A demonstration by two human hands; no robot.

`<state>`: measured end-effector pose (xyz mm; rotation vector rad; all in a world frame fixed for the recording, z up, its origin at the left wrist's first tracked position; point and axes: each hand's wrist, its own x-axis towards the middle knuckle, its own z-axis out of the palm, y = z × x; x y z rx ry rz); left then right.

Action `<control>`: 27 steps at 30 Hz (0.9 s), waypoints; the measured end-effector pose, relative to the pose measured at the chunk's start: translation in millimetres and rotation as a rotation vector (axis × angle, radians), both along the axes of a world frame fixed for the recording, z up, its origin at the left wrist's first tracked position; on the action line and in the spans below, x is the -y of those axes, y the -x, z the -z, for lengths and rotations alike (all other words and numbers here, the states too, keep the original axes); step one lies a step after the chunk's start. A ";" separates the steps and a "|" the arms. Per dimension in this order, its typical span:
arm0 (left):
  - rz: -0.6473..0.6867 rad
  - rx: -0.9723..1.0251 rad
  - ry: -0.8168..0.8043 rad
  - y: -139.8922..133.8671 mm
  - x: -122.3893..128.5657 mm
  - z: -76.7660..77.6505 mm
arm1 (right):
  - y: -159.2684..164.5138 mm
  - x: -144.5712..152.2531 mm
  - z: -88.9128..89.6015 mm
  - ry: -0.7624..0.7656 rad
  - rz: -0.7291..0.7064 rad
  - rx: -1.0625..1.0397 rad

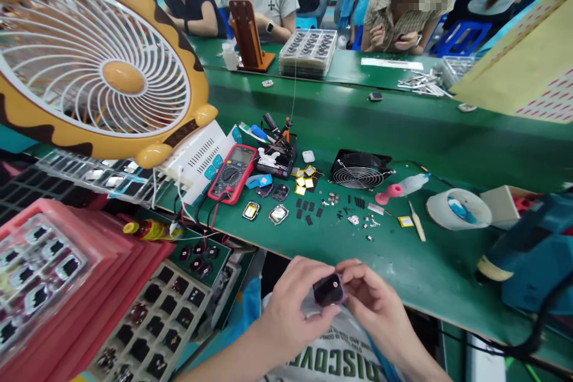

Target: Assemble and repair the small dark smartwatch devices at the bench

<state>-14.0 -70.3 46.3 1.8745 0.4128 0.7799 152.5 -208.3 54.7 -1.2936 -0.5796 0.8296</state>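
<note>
Below the near edge of the green desk (439, 277): small dark module (329, 289) pinched between left hand (290, 304) and right hand (373, 298), fingers of both closed on it, above a printed bag (333, 355). Farther in on the desk: red multimeter (233, 173), black fan (358, 170), scattered small parts (308, 209). At the desk's left end: trays of components (152, 322); yellow fan (98, 65) above.

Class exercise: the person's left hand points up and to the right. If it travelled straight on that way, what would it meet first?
The left hand would first meet the small dark module that its fingertips already pinch, with the right hand directly behind it.
</note>
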 end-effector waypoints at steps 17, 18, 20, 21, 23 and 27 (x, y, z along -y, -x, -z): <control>-0.011 0.065 -0.362 -5.9 -9.9 -3.5 | 8.8 5.0 18.1 0.097 -0.010 -0.306; -0.020 0.062 -0.367 -6.0 -10.0 -1.6 | 8.1 4.1 17.5 0.106 -0.012 -0.311; -0.030 0.048 -0.374 -6.9 -10.9 3.2 | 6.8 1.4 18.6 0.144 0.008 -0.336; -0.031 0.035 -0.375 -7.6 -11.7 6.2 | 6.4 0.0 20.4 0.175 0.035 -0.351; -0.031 -0.004 -0.377 -8.5 -14.2 13.3 | 6.0 -2.0 25.7 0.252 0.104 -0.375; -0.050 -0.090 -0.402 -4.5 -13.6 32.6 | 8.9 -4.1 32.6 0.332 0.154 -0.356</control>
